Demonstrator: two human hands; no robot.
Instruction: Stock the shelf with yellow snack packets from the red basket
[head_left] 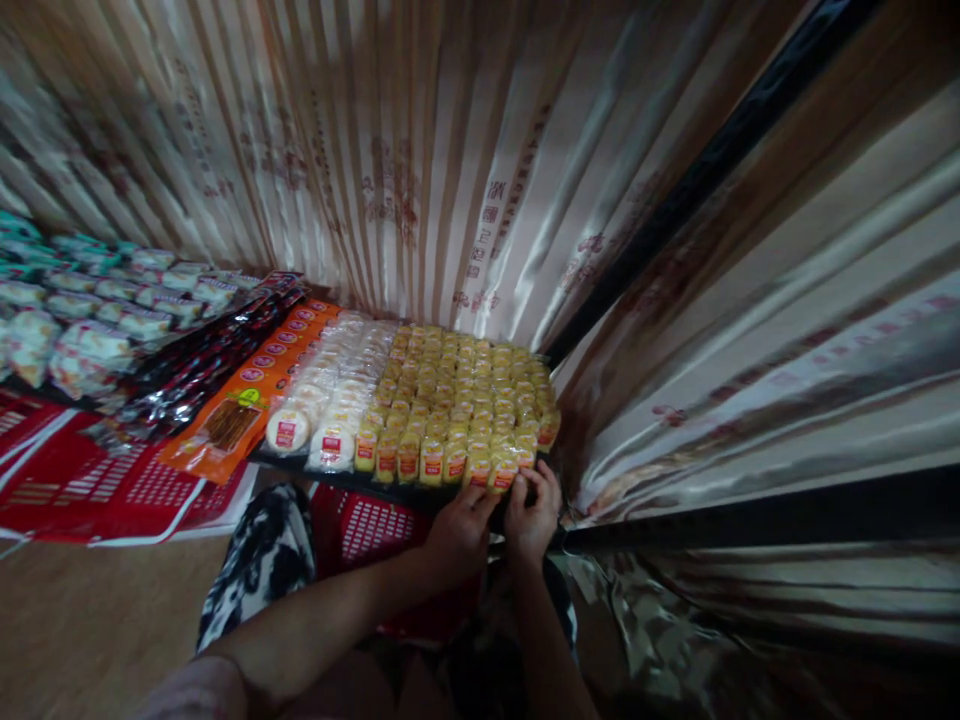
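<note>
Both of my hands are at the front right corner of a dark tray [405,492] packed with rows of small yellow wrapped cakes [465,400]. My left hand [459,535] rests at the tray's front edge, fingertips touching the frontmost yellow packs. My right hand [532,512] pinches a yellow pack [504,472] at the corner of the front row. To the left of the yellow rows lie round white wrapped cakes [330,400] with red labels.
Orange snack packets [255,400] and dark packets [202,365] lie left of the tray, with pale wrapped goods [97,310] further left. A red crate [360,530] stands under the tray. Shiny striped curtains [675,300] close in behind and to the right. Black-and-white patterned clothing [259,560] covers my knee.
</note>
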